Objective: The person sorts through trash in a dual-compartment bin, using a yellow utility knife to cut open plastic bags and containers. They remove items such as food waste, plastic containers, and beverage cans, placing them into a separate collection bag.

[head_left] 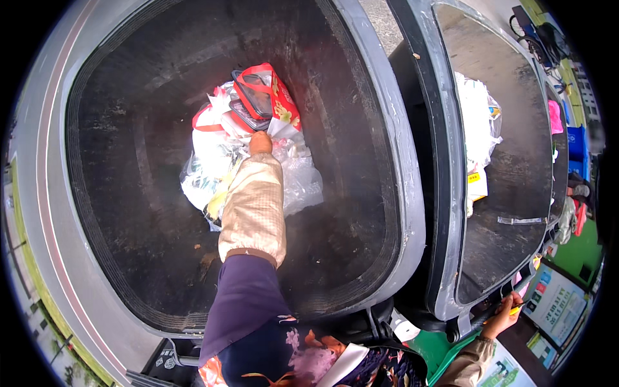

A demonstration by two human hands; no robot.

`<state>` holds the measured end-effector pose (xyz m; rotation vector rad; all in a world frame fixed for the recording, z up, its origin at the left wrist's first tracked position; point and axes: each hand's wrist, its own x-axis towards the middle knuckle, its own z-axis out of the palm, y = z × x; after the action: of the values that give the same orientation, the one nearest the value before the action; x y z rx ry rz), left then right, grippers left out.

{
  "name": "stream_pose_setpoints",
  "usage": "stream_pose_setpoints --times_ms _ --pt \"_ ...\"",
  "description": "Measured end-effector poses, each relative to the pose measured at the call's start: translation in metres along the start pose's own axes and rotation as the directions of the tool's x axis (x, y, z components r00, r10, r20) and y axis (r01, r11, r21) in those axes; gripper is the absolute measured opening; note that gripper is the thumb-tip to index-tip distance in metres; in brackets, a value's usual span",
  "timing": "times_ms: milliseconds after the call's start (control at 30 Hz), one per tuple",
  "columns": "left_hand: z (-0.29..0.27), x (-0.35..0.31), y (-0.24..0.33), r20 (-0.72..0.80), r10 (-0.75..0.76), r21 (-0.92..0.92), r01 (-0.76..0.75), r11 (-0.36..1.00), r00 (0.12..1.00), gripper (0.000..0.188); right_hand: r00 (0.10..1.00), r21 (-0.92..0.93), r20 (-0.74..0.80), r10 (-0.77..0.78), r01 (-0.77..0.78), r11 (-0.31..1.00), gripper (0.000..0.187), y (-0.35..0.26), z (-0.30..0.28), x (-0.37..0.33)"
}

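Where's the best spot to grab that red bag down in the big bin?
Probably by the red strap along the top of the red bag, coming straight down from the bin's open mouth. The bag sits highest on the heap of clear plastic bags, just beyond the left hand, so its strap is exposed.

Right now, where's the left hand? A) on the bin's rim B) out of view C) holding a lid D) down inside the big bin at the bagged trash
D: the left hand is deep in the large dark bin, touching the clear trash bags beside the red-trimmed bag.
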<state>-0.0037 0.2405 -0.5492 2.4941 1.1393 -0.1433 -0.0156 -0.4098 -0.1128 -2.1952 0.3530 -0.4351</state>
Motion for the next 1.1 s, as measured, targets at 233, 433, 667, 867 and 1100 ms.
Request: stream_pose_setpoints --times_ms 233,433,667,867,1100 --pt "-0.088 -0.012 0.006 0.036 0.141 -0.099 -0.137 0.986 0.989 0.025 0.999 -0.024 -0.051 0.012 -0.013 1.0 0.01 0.003 -0.003 -0.007" --pt "-0.181 -0.013 0.013 -0.045 0.074 -0.371 -0.085 0.925 0.996 0.027 1.0 0.013 0.017 0.017 -0.017 1.0 0.012 -0.022 0.011 -0.008" --pt "-0.365 -0.077 0.084 -0.287 0.173 -0.562 -0.312 0.766 0.942 0.021 0.998 0.128 0.056 -0.028 0.02 0.992 0.01 -0.015 0.003 -0.013" --pt "-0.504 -0.165 0.183 -0.626 0.361 -0.294 -0.637 0.712 0.692 0.025 0.976 0.362 0.162 -0.144 0.077 0.929 0.009 -0.021 -0.003 -0.009" --pt "-0.577 -0.248 0.389 -0.817 0.576 0.462 -0.635 0.619 -0.033 0.017 0.952 0.473 0.077 -0.297 0.227 0.851 0.012 -0.003 -0.006 -0.005"
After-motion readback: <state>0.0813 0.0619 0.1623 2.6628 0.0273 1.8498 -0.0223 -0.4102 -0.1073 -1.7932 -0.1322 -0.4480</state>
